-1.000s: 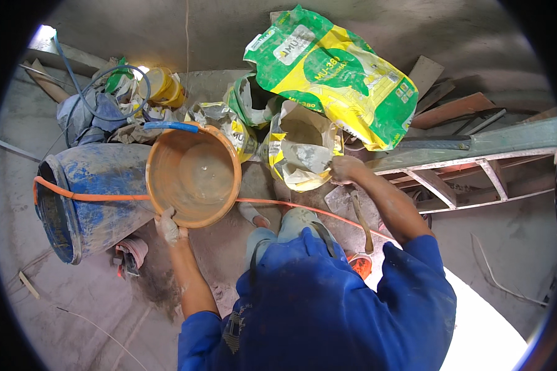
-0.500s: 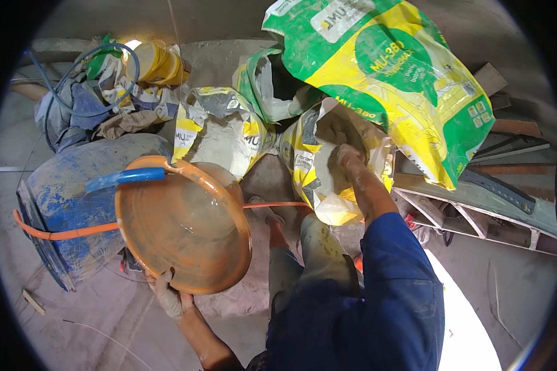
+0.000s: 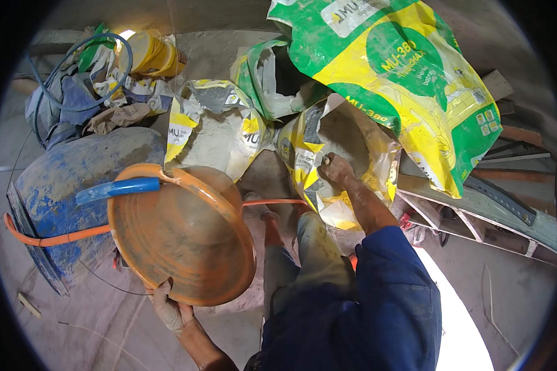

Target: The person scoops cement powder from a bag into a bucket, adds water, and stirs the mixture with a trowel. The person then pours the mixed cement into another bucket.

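Observation:
My left hand [image 3: 168,307] grips the lower rim of a round orange basin [image 3: 182,238], thumb on the inner side. The basin is tilted, its inside coated with grey-brown residue. My right hand [image 3: 337,168] is closed inside an open yellow-and-white paper bag [image 3: 305,157] with grey powder in it; whatever the fingers hold is hidden. Left of that stands a second torn-open bag [image 3: 220,145], filled with pale grey powder. Behind both is an open green bag [image 3: 272,80].
A large green-and-yellow bag [image 3: 408,80] leans at the back right, beside a metal frame [image 3: 495,216]. On the left lies a dusty blue barrel [image 3: 68,185], with an orange hose [image 3: 56,237] across it. A short blue tube [image 3: 114,190] overlaps the basin's edge. Yellow buckets [image 3: 151,54] stand behind.
My right hand has drawn back toward me within the bag and is now closed in a fist. The basin in my left hand has shifted slightly down and toward me.

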Action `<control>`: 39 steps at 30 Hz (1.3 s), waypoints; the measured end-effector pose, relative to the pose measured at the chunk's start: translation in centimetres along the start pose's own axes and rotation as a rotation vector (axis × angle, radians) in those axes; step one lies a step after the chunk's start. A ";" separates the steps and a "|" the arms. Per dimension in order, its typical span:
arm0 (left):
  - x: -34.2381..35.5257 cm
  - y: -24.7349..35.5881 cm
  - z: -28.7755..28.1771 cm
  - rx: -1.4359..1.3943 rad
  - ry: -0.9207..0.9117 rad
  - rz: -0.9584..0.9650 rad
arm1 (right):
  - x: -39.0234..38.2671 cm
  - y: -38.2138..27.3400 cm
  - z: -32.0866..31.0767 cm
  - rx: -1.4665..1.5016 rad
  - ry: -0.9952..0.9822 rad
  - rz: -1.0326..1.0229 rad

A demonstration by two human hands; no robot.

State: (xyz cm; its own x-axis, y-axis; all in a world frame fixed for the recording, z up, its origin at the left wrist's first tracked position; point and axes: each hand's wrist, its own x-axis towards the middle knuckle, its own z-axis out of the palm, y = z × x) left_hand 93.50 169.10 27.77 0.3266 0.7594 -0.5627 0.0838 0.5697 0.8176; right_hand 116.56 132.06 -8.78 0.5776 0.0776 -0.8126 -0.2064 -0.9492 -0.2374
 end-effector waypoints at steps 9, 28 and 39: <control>-1.4 -0.1 0.5 -0.016 -0.077 0.031 | -5.8 0.7 -3.0 0.181 0.038 -0.081; -1.7 -2.8 4.2 -0.161 -0.121 0.123 | -26.0 0.6 -17.3 0.364 0.010 -0.123; -1.8 -3.3 7.6 -0.247 -0.106 0.144 | -40.9 -6.8 -25.5 0.399 0.007 -0.204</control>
State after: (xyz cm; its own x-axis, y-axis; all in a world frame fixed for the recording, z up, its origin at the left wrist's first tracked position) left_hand 99.74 163.47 27.05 0.4157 0.8082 -0.4171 -0.1975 0.5279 0.8261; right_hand 114.45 127.55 39.62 0.6434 0.2472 -0.7246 -0.3755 -0.7229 -0.5801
